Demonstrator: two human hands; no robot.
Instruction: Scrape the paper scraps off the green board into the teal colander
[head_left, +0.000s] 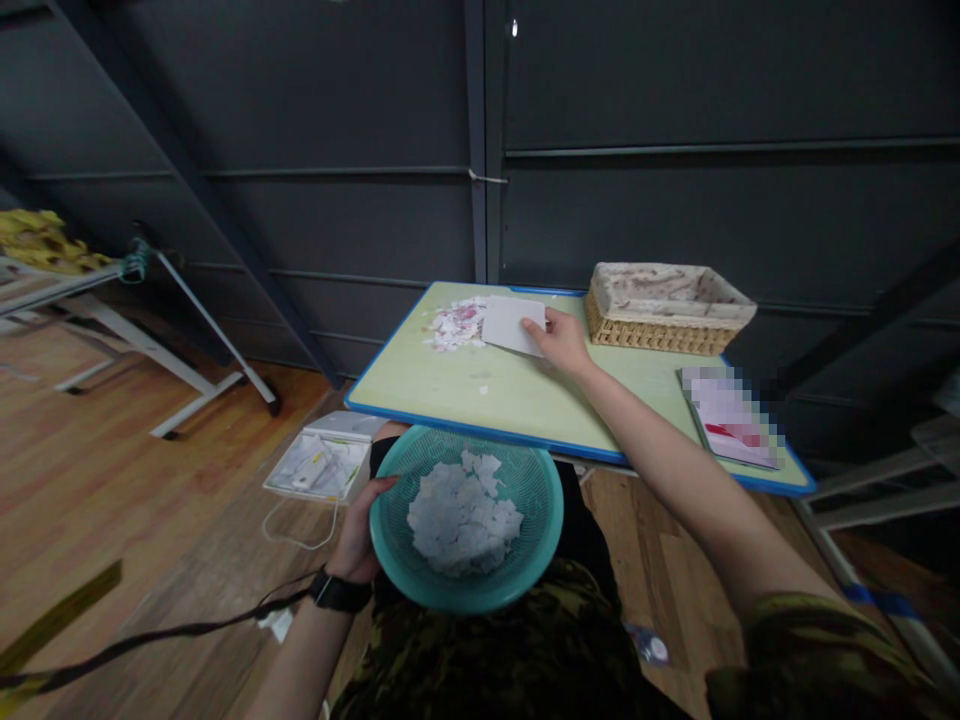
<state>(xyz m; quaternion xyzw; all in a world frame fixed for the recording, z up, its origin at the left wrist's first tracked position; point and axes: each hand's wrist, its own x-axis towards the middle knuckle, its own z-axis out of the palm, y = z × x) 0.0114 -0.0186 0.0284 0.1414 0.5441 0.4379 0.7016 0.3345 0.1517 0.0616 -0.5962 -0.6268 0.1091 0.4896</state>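
My left hand grips the left rim of a teal plastic basket, which rests at my lap just below the table edge. Torn pale paper pieces lie heaped inside it. Over the table, my right hand pinches a flat white card by its right side, thumb on top. The card's left edge meets a pile of small white and pinkish paper scraps on the tabletop. Whether the card presses on the surface cannot be made out.
The yellow-green table has a blue edge. A lined wicker basket stands at its back right, with a blurred-out booklet nearer me. An open white box sits low at left. A dark wall rises behind.
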